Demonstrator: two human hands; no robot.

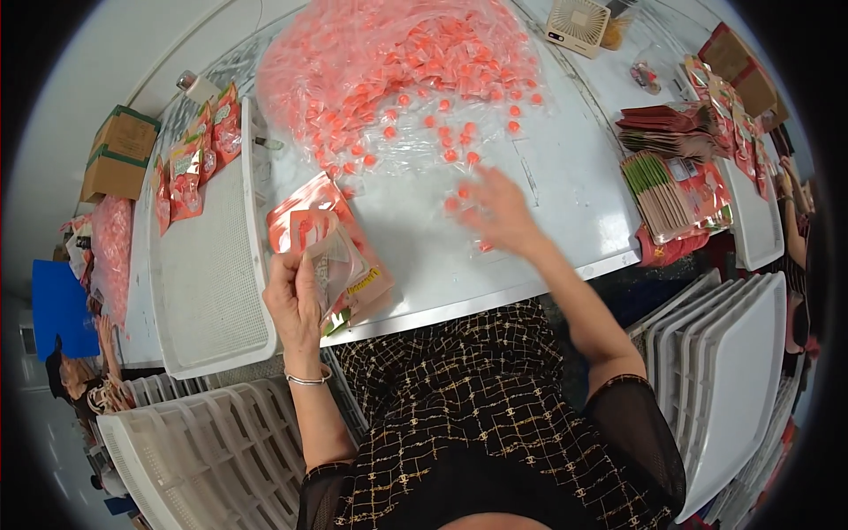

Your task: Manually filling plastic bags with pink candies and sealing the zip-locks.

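Observation:
My left hand (296,300) is closed on the edge of a small pouch (341,269) with a pale, partly see-through side. Behind it lies a larger red and pink pouch (364,256) near the table's front edge; whether my fingers also grip that one is hard to tell. My right hand (502,212) is smeared by motion low over the table, beside a few loose red candies in clear wrappers (452,204). Its fingertips are too blurred to show if they hold anything. Farther back, a big heap of the same wrapped candies (459,53) spills from a clear plastic bag (296,75).
On the left, a white mesh tray (208,283) has filled red pouches (187,168) at its far end. Stacked flat pouches (658,190) lie at right. White trays (720,371) stand on both sides below the table. A small fan (577,26) sits far back. Other people work at both edges.

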